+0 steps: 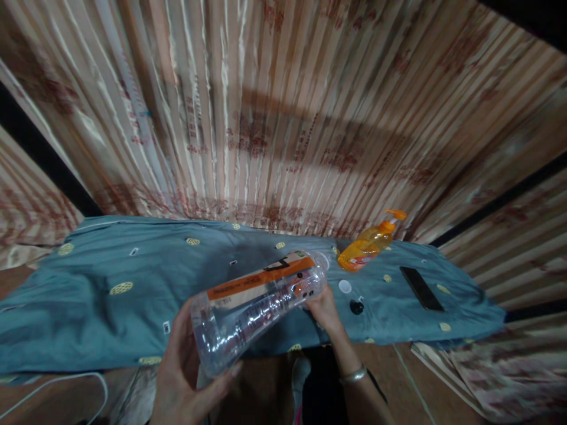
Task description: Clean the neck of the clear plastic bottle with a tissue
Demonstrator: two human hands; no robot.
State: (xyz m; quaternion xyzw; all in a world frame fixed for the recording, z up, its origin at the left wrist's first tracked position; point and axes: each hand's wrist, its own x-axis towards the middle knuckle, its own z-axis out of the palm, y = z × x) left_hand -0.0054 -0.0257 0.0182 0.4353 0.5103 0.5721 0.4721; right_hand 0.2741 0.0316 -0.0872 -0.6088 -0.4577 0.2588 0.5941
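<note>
A clear plastic bottle [257, 307] with an orange and white label is held on its side above the blue-grey cloth [88, 301]. My left hand [186, 378] cups its base, fingers wrapped around it. My right hand [325, 307] grips the bottle at its neck end, fingers closed. A white cap [344, 287] and a small black cap [357, 307] lie on the cloth just right of my right hand. A silver bangle sits on my right wrist.
An orange pump bottle [370, 245] stands tilted at the back right of the cloth. A black phone [422, 288] lies to its right. Striped curtains [274, 118] hang behind. A white cable [66, 383] runs at the lower left.
</note>
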